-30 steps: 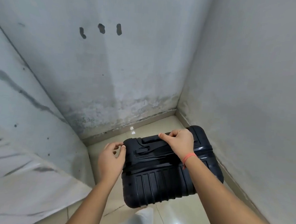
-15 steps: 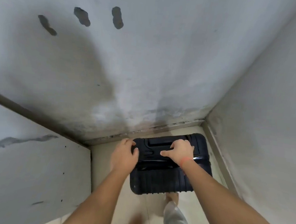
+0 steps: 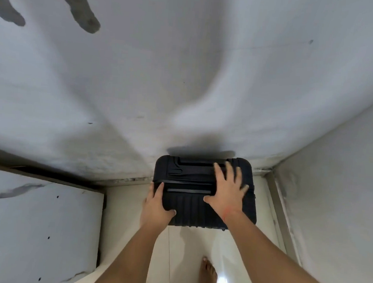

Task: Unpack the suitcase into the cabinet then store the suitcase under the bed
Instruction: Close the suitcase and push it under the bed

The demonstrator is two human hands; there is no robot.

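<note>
A black suitcase (image 3: 202,186) stands on the pale floor (image 3: 186,252), its far edge against the grey wall (image 3: 163,84). The right hand (image 3: 226,194) lies flat on the suitcase's top, fingers spread. The left hand (image 3: 158,205) clasps the suitcase's near-left edge, thumb on top.

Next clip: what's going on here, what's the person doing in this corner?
A person stands barefoot over a closed black suitcase that sits upright on the tiled floor, close against the wall near the room's corner. The left hand grips its left edge, thumb on the front shell, while the right hand lies flat and spread across the top. It is not yet opened. A white panel stands to the left.
</note>
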